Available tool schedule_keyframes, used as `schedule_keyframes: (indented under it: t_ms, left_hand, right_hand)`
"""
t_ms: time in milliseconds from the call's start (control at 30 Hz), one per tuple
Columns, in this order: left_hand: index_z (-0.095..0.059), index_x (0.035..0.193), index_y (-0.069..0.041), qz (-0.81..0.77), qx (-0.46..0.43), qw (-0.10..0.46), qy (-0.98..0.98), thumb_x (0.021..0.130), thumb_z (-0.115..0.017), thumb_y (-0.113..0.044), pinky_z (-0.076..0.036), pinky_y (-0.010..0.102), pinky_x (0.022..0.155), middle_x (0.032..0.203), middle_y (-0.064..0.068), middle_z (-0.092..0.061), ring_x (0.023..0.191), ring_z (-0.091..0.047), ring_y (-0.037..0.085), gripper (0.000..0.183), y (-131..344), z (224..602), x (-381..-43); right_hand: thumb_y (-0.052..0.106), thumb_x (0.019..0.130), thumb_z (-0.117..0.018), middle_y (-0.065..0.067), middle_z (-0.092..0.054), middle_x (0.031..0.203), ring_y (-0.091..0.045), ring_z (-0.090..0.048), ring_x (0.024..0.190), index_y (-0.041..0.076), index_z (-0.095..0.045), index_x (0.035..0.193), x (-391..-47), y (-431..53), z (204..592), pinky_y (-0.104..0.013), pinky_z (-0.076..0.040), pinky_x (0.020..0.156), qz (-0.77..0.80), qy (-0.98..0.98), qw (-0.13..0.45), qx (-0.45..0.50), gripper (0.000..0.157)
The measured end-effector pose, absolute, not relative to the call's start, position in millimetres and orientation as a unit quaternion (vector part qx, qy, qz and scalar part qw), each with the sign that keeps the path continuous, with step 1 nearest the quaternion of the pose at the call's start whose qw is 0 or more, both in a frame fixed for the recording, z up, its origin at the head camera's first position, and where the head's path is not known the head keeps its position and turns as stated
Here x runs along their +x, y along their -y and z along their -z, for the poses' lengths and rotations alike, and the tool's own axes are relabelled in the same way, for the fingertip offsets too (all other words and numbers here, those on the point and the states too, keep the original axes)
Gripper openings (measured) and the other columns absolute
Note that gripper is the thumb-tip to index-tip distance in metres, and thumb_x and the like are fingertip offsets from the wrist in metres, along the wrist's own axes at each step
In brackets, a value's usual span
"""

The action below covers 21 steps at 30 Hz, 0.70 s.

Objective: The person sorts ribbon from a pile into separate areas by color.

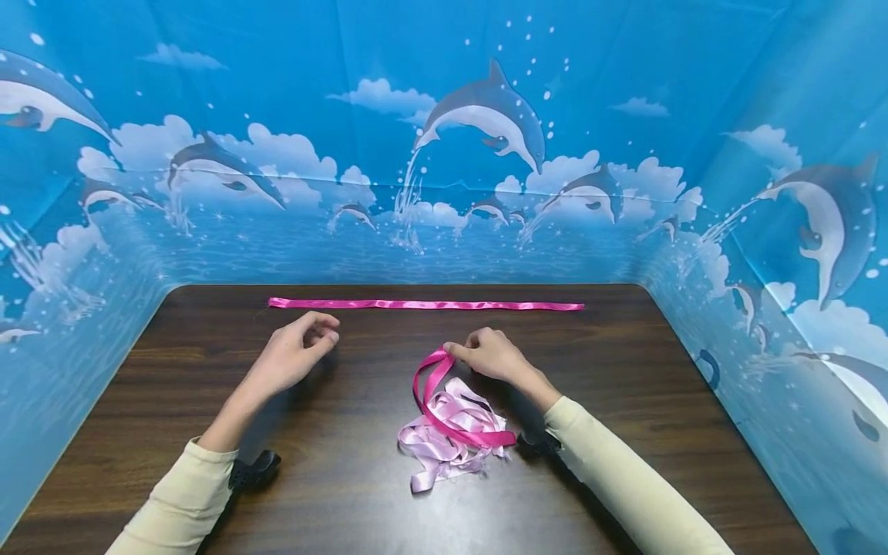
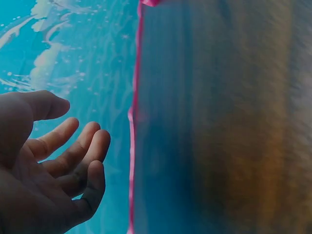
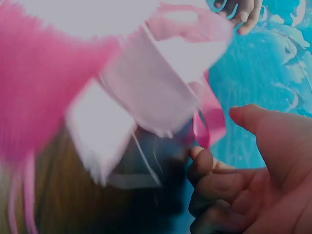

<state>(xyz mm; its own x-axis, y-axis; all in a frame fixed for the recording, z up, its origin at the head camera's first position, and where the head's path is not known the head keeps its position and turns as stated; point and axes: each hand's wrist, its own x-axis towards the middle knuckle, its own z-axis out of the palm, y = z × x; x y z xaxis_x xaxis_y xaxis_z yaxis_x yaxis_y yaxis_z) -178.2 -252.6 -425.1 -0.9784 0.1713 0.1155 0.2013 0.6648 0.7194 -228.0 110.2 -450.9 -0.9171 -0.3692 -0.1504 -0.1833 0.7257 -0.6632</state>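
Note:
My right hand [image 1: 491, 354] pinches a hot pink satin ribbon [image 1: 432, 412] by one end, thumb and index fingertips right at it. This ribbon loops down over a loose heap of pale pink ribbons [image 1: 444, 451]. In the right wrist view the pale ribbons [image 3: 151, 87] look large and blurred, and the other fingers are curled in. My left hand [image 1: 294, 351] hovers over the table left of the heap, fingers loosely bent, holding nothing. Just beyond it, a second hot pink ribbon [image 1: 426, 304] lies straight along the table's far edge.
The dark wood-grain table [image 1: 347, 493] has rounded far corners. A blue curtain with dolphins [image 1: 444, 247] stands around its back and sides. Black wrist devices [image 1: 255, 470] sit below both cuffs, the right one close beside the heap.

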Motion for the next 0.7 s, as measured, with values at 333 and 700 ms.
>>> schedule_keyframes:
  t_ms: [333,700]
  left_hand:
    - [-0.059,0.131,-0.003,0.4,-0.109,-0.008,0.91,0.105,-0.059,-0.023,-0.048,0.042,0.072,0.11,0.01,-0.068,0.09,-0.06,0.025,0.033,252.1,434.9,-178.7]
    - [-0.063,0.129,-0.006,0.421,-0.162,-0.046,0.891,0.104,-0.063,-0.024,-0.048,0.039,0.071,0.104,0.004,-0.068,0.085,-0.06,0.021,0.031,239.6,442.0,-177.0]
  right_hand:
    - [0.033,0.087,-0.081,0.001,-0.054,0.064,-0.011,-0.046,0.059,0.009,-0.063,0.075,-229.5,-87.8,454.4,-0.027,-0.035,0.052,0.38,-0.904,0.112,-0.163,0.033]
    - [0.02,0.088,-0.082,-0.01,-0.067,0.083,-0.031,-0.058,0.079,0.005,-0.066,0.095,-215.5,-85.9,438.2,-0.046,-0.051,0.076,0.585,-0.749,0.217,-0.222,0.022]
